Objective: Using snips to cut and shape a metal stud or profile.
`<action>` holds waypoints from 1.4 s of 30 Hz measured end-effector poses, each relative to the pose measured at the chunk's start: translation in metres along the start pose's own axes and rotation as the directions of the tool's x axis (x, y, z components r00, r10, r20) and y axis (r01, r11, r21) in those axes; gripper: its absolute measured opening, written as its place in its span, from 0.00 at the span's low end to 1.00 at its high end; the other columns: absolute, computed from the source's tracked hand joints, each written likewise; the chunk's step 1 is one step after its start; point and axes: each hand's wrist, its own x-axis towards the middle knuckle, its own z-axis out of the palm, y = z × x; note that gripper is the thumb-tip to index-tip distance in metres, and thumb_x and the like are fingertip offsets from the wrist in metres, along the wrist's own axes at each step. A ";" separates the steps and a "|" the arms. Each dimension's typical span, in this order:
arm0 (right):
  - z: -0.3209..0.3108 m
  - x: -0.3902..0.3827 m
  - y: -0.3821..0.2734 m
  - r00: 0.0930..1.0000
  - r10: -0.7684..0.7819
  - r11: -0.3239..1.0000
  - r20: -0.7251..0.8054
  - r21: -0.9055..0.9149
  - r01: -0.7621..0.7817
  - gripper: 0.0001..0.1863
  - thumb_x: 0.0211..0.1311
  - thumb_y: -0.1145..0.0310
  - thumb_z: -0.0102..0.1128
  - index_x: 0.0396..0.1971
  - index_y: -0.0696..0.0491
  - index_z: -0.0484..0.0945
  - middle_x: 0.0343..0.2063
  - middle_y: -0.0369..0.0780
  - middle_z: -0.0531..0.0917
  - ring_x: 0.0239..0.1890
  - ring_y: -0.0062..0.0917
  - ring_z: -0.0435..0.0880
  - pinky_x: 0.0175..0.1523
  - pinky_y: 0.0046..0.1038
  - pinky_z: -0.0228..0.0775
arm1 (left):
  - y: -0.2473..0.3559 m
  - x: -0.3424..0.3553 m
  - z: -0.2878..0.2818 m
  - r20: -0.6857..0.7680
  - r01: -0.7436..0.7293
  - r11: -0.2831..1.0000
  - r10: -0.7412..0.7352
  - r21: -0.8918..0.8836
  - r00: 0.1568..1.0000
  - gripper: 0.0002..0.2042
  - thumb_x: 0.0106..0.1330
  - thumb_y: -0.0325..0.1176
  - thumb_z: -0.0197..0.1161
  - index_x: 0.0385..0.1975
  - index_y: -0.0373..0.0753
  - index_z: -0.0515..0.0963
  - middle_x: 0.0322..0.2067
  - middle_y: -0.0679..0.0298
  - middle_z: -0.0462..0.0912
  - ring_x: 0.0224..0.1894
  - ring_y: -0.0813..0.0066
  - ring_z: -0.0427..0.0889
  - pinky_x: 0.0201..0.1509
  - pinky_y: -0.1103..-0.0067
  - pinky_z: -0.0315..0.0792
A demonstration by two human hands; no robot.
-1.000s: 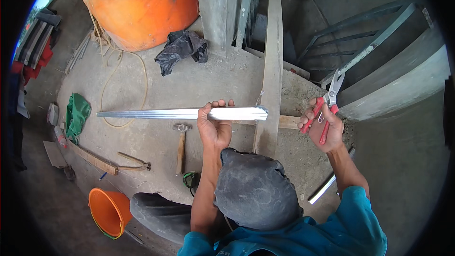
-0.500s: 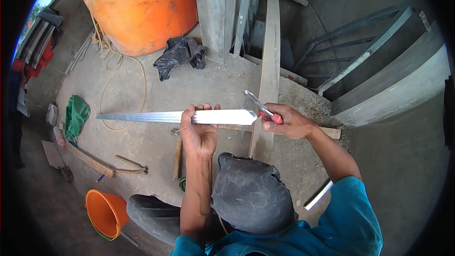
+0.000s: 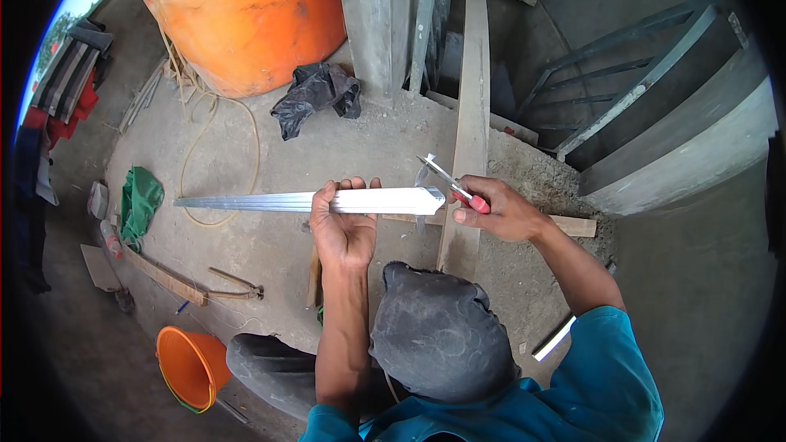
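My left hand [image 3: 344, 225], palm up, is closed around a long, thin metal profile [image 3: 393, 200] with a white face. The profile lies level across the view, tapering away to the left, and its cut end points right. My right hand [image 3: 503, 209] grips red-handled tin snips [image 3: 449, 176] just beyond that end. The snips' blades point up and left, apart from the profile, with a small whitish bit at their tips. Below, my knee [image 3: 442, 336] in dark grey trousers covers part of the floor.
A long wooden board [image 3: 467, 115] runs away from me beneath the snips. Pincers [image 3: 237, 286], a green cloth [image 3: 141, 205], an orange bucket [image 3: 190, 368] and a black plastic bag [image 3: 315, 100] lie around. A big orange container [image 3: 246, 16] and a metal frame [image 3: 622, 98] stand beyond.
The snips have turned slightly, and their blades look closer together. Both hands keep nearly the same place and grip. The surroundings have shifted a little to the right in view.
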 end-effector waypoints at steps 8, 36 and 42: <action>-0.001 -0.007 0.013 0.871 0.368 0.855 -0.324 0.485 -0.181 0.22 0.62 0.49 0.62 0.42 0.53 0.75 0.25 0.35 0.73 0.27 0.20 0.73 0.35 0.26 0.67 | -0.002 0.007 -0.011 0.005 0.018 0.998 -0.018 -0.057 1.000 0.03 0.62 0.27 0.58 0.29 0.37 0.71 0.26 0.62 0.76 0.34 0.70 0.79 0.59 0.61 0.74; 0.091 0.009 0.007 0.892 -0.142 0.977 -0.429 -0.204 0.058 0.28 0.60 0.58 0.64 0.54 0.57 0.66 0.42 0.52 0.76 0.45 0.45 0.78 0.53 0.40 0.69 | 0.005 0.036 0.026 -0.011 -0.061 0.990 0.060 -0.128 0.998 0.12 0.65 0.27 0.60 0.40 0.33 0.62 0.37 0.56 0.67 0.42 0.66 0.76 0.59 0.50 0.75; 0.097 0.018 0.017 0.847 -0.084 0.996 -0.525 -0.081 0.048 0.24 0.58 0.61 0.67 0.47 0.57 0.70 0.33 0.47 0.79 0.34 0.40 0.79 0.42 0.33 0.72 | 0.006 0.038 0.027 0.016 -0.017 0.992 0.020 -0.128 1.000 0.12 0.65 0.27 0.60 0.41 0.33 0.62 0.38 0.55 0.68 0.41 0.66 0.77 0.57 0.50 0.76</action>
